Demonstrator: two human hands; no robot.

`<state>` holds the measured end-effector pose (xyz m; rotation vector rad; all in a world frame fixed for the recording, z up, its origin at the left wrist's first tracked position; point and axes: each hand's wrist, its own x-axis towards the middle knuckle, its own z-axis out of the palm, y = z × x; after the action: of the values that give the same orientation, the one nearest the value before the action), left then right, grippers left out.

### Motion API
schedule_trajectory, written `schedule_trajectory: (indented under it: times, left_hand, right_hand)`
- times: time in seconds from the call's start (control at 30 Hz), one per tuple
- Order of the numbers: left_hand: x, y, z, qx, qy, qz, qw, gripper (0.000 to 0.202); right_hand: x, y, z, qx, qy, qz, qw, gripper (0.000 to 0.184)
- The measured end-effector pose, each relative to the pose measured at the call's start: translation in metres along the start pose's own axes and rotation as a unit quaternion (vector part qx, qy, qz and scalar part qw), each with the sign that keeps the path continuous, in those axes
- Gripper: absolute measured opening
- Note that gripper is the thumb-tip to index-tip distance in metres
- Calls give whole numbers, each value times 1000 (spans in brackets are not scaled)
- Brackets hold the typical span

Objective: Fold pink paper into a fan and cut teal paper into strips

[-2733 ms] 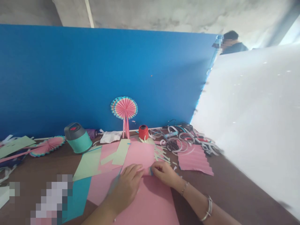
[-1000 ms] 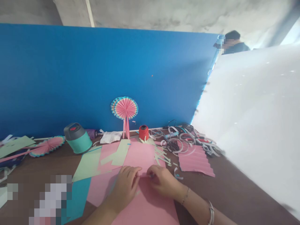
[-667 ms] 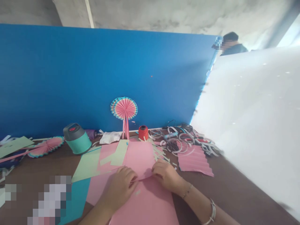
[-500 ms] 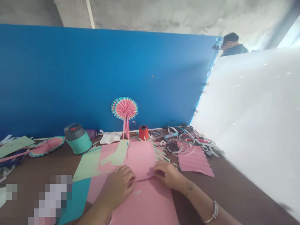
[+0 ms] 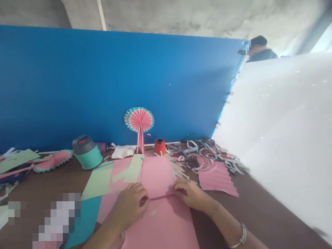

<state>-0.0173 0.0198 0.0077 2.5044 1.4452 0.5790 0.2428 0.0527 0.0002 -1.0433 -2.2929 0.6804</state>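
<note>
A pink sheet of paper (image 5: 157,176) lies in front of me on top of a larger pink sheet (image 5: 166,226), its near edge bent up slightly. My left hand (image 5: 133,202) is closed at the near left corner of the upper sheet, thumb and fingers pinching the edge. At the near right corner my right hand (image 5: 190,193) pinches the same sheet, a bracelet and a bangle on that wrist. Pale green paper pieces (image 5: 133,169) lie just left of the upper sheet. Beneath them spread a light green sheet (image 5: 97,181) and a blue sheet (image 5: 85,218).
A round pleated paper fan (image 5: 140,120) stands against the blue partition (image 5: 77,79). Further left are a teal container (image 5: 88,155) and another fan (image 5: 55,160). A red thread spool (image 5: 159,148), tangled cables (image 5: 193,160) and a pleated pink sheet (image 5: 216,178) lie rightward. A person (image 5: 259,50) is beyond the partition.
The near edge of the upper pink sheet has gone from curved to straighter between my hands. My left hand has shifted slightly, and the whole view has moved a little.
</note>
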Motion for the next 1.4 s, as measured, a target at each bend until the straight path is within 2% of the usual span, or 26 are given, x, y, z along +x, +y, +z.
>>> schedule_trajectory:
  times: [0.2, 0.43, 0.8, 1.13, 1.4]
  left_hand:
    - [3, -11, 0, -41, -11, -53, 998, 15]
    - [4, -14, 3, -36, -15, -73, 997, 16]
    - [5, -13, 6, 5, 4, -85, 996, 23]
    - [5, -11, 5, 24, -14, -103, 994, 19]
    - [6, -5, 3, 70, -25, -93, 993, 21]
  right_hand:
    - [1, 3, 2, 7, 13, 30, 999, 17]
    - [2, 5, 6, -3, 11, 74, 997, 18]
    - [5, 3, 9, -28, 11, 94, 995, 21]
    - [7, 4, 9, -36, 4, 117, 992, 22]
    - [9, 0, 10, -58, 1, 127, 990, 22]
